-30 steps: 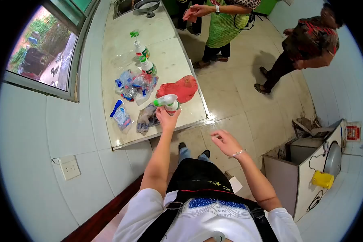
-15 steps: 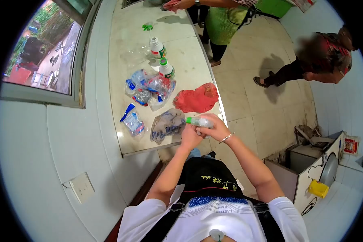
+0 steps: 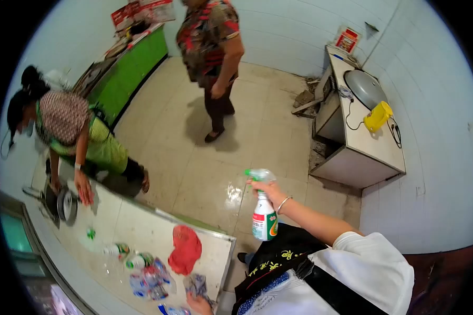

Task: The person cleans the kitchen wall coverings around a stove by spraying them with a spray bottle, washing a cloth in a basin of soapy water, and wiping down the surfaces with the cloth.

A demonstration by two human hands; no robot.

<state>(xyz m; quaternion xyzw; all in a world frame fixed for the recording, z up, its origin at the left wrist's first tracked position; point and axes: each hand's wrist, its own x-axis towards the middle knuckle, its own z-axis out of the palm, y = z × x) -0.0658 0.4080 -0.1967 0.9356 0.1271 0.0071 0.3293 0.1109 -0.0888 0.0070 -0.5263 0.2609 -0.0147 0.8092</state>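
Note:
My right hand is closed around the neck of a white spray bottle with a green and clear trigger head, held upright over the floor beside the counter. At the counter's near end, my left hand grips the edge of a crumpled grey patterned cloth; some of its fingers are hidden. A red cloth lies just beyond. Clear plastic packaging with blue and red print is heaped beside the cloths.
Two white-and-green bottles lie along the counter. At its far end a co-worker handles a metal pot. Another person stands on the tiled floor. A cabinet at right holds a large lid and yellow jug.
My view has swung right. My hands have parted: the right has lifted the spray bottle away, and the left has moved onto the grey cloth. The standing person has changed position.

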